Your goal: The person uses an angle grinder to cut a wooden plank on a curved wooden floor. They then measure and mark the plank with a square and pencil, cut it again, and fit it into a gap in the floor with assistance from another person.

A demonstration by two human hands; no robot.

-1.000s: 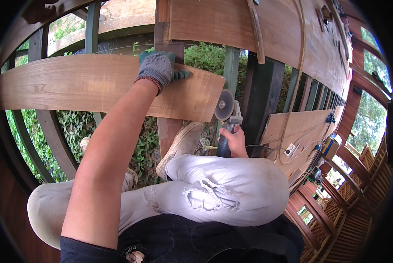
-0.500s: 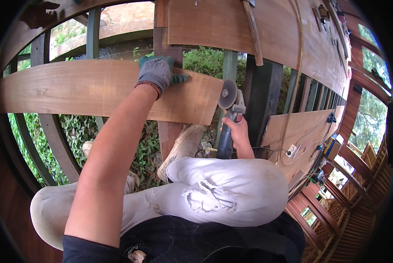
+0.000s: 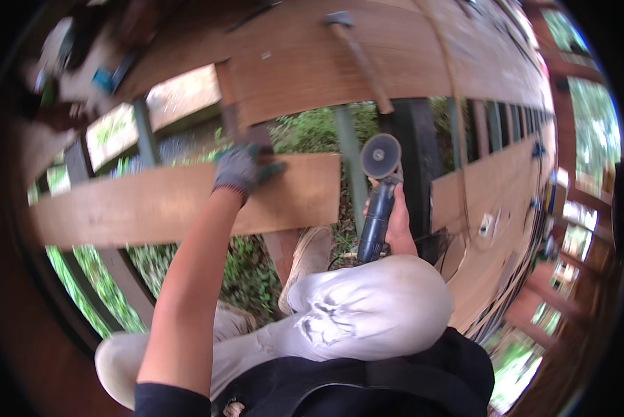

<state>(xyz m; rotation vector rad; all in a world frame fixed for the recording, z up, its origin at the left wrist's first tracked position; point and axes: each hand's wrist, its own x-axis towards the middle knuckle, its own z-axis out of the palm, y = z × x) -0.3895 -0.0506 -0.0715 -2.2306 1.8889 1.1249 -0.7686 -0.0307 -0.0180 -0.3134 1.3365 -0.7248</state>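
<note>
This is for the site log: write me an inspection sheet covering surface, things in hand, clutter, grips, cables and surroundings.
Surface: broad brown wooden boards; open gaps lie between dark wooden beams.
Things in hand: long flat brown wooden plank; dark cylindrical grinder, its round grey disc apart from the plank.
Clutter: hammer-like tool with long wooden handle on the boards.
Grips: left grip, in a grey-and-green glove, on the plank; right grip, bare, around the grinder.
Cables: long thin tan strand, possibly a cord; white rectangular block, apparently a socket. Wiring blurred.
Surroundings: green leafy plants below the gaps.
</note>
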